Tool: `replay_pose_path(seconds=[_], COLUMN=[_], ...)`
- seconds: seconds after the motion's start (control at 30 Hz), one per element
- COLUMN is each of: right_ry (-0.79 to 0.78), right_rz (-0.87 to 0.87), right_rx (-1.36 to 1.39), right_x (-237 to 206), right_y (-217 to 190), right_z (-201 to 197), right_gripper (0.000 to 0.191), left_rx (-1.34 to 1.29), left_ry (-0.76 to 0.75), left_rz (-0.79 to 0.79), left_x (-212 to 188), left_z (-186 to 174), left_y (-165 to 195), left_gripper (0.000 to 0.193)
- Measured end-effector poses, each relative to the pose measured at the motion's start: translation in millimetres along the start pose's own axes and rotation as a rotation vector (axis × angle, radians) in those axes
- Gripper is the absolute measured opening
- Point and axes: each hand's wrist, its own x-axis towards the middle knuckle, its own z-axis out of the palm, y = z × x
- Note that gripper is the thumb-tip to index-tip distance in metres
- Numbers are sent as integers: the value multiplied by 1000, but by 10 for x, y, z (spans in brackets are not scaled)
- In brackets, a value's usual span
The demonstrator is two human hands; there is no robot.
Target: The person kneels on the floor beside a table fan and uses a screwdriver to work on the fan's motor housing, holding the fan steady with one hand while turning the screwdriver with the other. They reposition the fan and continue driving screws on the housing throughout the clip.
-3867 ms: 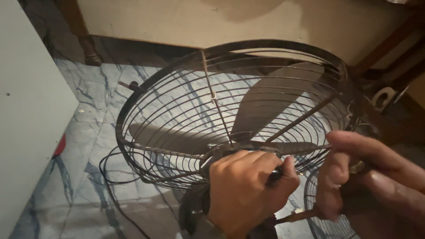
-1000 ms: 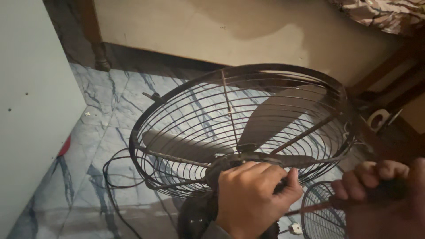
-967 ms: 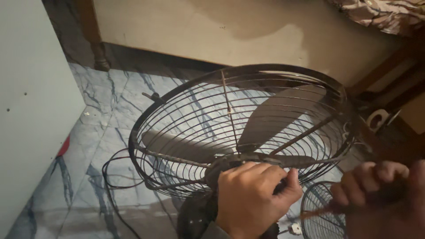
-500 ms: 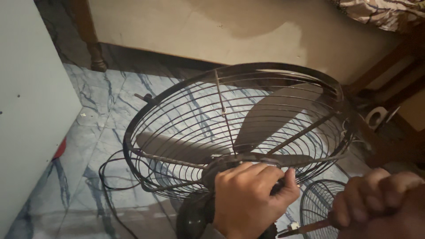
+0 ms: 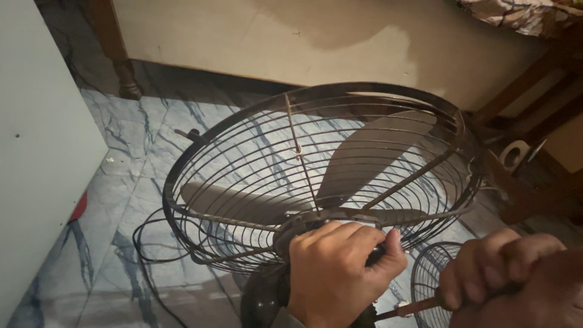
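Metal fan cage (image 5: 316, 176) sits dead centre on the marble floor (image 5: 130, 130). Left hand (image 5: 340, 270) clamps the hub at 6 o'clock; right hand (image 5: 516, 276), at 4 o'clock, is clenched on a screwdriver (image 5: 407, 308). Looks like fastening work: steady cage, firm turning.

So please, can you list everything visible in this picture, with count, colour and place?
fan cage: one, dark wire, centre
fan blades: grey, inside the cage
cable: one, black, on floor at left
tiled floor: blue-grey marble pattern
white panel: one, left edge
second wire cage: one, dark, lower right
tool: one, thin brownish shaft, in right hand
left hand: gripping the fan hub
right hand: closed on the tool
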Motion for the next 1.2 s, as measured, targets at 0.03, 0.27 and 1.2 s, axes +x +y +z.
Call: replay_pose_path(seconds=[0.03,0.27,1.2], right_ry=[-33,425,140], right_rz=[19,97,364], right_rx=[41,-240,150], right_x=[32,147,337], right_y=[16,71,-78], right_z=[18,666,758], right_gripper=[49,54,63], left_rx=[-1,-17,-6], left_ry=[-4,-27,-31], left_rz=[-5,-23,-27], left_x=[-2,1,25], left_z=[-2,-14,-40], left_y=[3,16,62], left_gripper=[22,22,25])
